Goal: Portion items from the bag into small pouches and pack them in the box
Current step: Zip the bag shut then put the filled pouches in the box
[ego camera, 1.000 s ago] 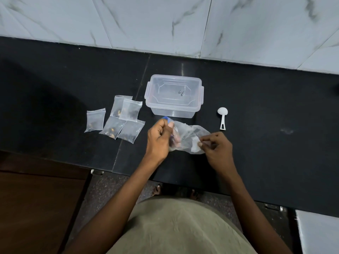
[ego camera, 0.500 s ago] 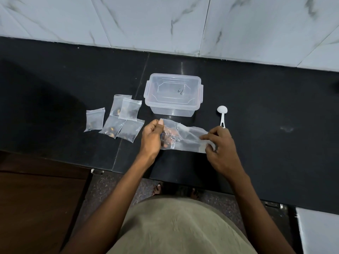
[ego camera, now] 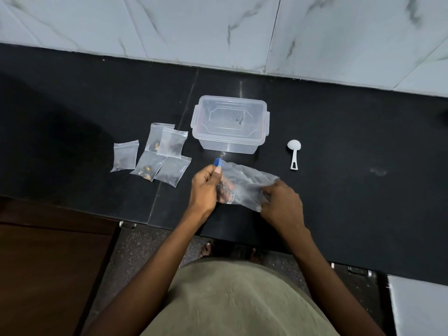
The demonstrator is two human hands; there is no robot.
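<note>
Five small clear zip pouches (ego camera: 155, 154), each with a few brown and yellowish pieces inside, lie in a loose cluster at about ten o'clock from the hands, so portioning looks largely done. None is packed: the clear rectangular plastic box (ego camera: 230, 127) at twelve o'clock has its clip lid on and appears to hold nothing, though glare on the plastic makes that uncertain. The left hand (ego camera: 204, 187) pinches the top edge of the crumpled clear plastic bag (ego camera: 244, 185) beside its blue slider, while the right hand (ego camera: 282, 202) grips the other end. The small white plastic scoop (ego camera: 294, 154) lies untouched at two o'clock on the black stone counter (ego camera: 351, 190). Opening the box and loading pouches remain.
</note>
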